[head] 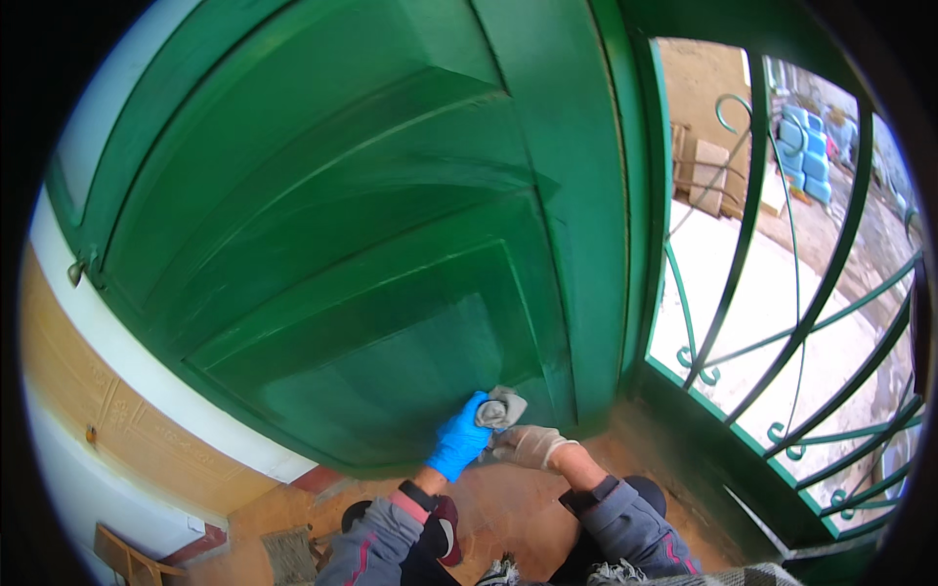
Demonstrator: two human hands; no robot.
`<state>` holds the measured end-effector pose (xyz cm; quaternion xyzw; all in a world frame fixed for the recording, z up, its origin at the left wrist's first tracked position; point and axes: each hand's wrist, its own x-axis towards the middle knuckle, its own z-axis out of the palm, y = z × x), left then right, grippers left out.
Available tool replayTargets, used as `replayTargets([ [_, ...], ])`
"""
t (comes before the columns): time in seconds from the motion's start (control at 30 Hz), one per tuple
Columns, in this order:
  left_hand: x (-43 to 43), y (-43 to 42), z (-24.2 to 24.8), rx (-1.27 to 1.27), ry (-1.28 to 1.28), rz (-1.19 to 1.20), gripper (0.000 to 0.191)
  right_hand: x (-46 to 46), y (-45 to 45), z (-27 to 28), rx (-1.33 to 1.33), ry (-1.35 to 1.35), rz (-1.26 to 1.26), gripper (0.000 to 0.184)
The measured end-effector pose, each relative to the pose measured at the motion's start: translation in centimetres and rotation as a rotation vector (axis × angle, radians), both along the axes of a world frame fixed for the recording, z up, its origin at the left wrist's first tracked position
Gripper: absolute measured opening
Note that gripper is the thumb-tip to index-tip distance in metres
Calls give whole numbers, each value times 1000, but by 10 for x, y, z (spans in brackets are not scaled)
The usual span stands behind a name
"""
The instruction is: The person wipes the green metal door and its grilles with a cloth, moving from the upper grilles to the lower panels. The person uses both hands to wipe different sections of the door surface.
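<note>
My left hand (463,439), in a blue disposable glove, is closed around a bunched grey cloth (501,408) near the lower part of a green panelled door (410,344). Close beside it on the right, my right hand (529,447) wears a pale, dirty-looking glove. Its fingertips come up to the underside of the cloth and the blue glove; whether they hold anything is hidden. The door's lower panel shows a lighter, duller patch above the hands.
At the right, a green metal grille (799,329) with scrolls looks onto a yard with stacked blue containers (804,154). A woven-seat stool (289,555) and a wooden chair (128,557) stand at lower left. A pale wall edge (168,366) borders the door.
</note>
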<state>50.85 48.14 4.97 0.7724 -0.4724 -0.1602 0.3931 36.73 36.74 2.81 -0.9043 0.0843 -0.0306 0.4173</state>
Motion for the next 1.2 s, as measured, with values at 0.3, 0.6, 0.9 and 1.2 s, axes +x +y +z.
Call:
replayTargets([
  [0.3,-15,57,6,-548,1005,51,48,21,53,24,262,-678,10,106],
  [0.6,10,113,41,-301,725,-404,55,16,38,87,873,-817,-430,57],
  [0.9,116,142,20,-379,785,90,31,-19,-52,343,-150,-1532,-591,73],
  [1.2,151,154,-7,-403,796,113,30,-5,-93,353,-1037,-1176,-824,78],
])
